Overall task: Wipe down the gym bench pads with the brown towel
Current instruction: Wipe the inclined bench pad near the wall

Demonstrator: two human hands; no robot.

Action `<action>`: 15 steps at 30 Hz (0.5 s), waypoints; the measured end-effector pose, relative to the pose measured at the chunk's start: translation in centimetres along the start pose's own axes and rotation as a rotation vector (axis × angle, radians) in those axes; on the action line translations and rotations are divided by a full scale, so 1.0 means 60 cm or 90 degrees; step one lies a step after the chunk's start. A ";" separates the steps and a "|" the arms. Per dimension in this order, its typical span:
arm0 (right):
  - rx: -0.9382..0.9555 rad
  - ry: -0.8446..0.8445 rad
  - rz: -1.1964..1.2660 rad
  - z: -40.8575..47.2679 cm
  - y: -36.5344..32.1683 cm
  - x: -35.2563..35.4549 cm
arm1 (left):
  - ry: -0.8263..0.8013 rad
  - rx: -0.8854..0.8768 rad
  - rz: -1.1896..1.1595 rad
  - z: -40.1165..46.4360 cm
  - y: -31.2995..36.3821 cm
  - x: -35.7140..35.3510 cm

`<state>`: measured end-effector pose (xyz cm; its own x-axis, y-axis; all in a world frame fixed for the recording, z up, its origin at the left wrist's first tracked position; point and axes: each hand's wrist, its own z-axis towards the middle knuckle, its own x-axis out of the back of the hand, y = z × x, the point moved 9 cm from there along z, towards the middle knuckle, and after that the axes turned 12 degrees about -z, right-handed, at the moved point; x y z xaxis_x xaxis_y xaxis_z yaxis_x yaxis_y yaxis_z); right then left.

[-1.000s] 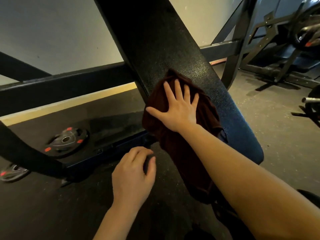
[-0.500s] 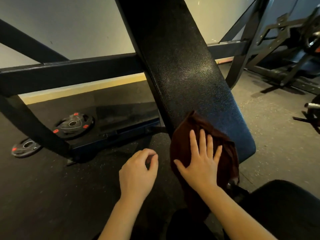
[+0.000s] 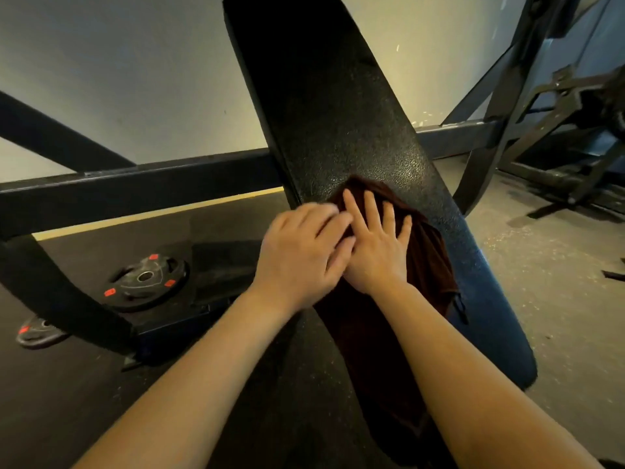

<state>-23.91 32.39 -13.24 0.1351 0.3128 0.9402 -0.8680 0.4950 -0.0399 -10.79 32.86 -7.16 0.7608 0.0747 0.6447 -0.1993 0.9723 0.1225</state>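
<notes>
Head view: right hand (image 3: 375,252) flat on brown towel (image 3: 429,255); left hand (image 3: 297,255) curled, grip unclear; weight plate (image 3: 145,280) nearby.

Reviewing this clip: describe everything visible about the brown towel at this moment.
The dark brown, soft-looking cloth towel lies bunched on the black textured bench pad, its lower part trailing down toward the camera between the forearms. The right hand presses flat on it with fingers spread; the left hand lies at its left edge, fingers overlapping the right hand. Folds are hard to make out in the dim light.

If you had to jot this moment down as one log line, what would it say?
step: wiping | right hand: flat on brown towel | left hand: touching towel edge | bench pad: upper part uncovered
</notes>
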 end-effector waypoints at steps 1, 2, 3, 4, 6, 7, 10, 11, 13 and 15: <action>-0.006 0.004 -0.001 0.015 0.007 0.002 | 0.003 -0.005 0.003 0.040 -0.011 -0.013; -0.015 0.006 -0.007 0.032 0.015 0.004 | -0.009 -0.012 0.002 0.072 -0.019 -0.031; -0.024 0.006 -0.019 0.050 0.024 0.005 | -0.028 -0.016 -0.009 0.095 -0.025 -0.052; -0.033 0.005 -0.031 0.069 0.035 0.005 | -0.043 -0.014 -0.023 0.112 -0.030 -0.070; -0.052 0.007 -0.028 0.104 0.062 0.009 | -0.038 0.007 -0.054 0.127 -0.040 -0.089; -0.060 0.011 -0.017 0.119 0.076 0.010 | -0.036 0.004 -0.061 0.128 -0.039 -0.096; -0.069 0.011 -0.008 0.158 0.103 0.013 | -0.092 -0.099 -0.024 0.121 -0.014 -0.130; -0.072 0.009 -0.004 0.167 0.108 0.015 | -0.104 -0.124 -0.018 0.123 -0.009 -0.136; -0.076 0.014 -0.002 0.175 0.114 0.019 | -0.089 -0.118 -0.028 0.129 -0.012 -0.135; -0.074 0.020 0.005 0.175 0.114 0.021 | -0.036 -0.085 -0.051 0.128 -0.019 -0.121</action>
<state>-34.68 27.66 -8.80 0.1453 0.3407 0.9289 -0.8079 0.5828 -0.0874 -20.83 29.51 -6.20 0.7344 -0.0132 0.6786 -0.0521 0.9958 0.0758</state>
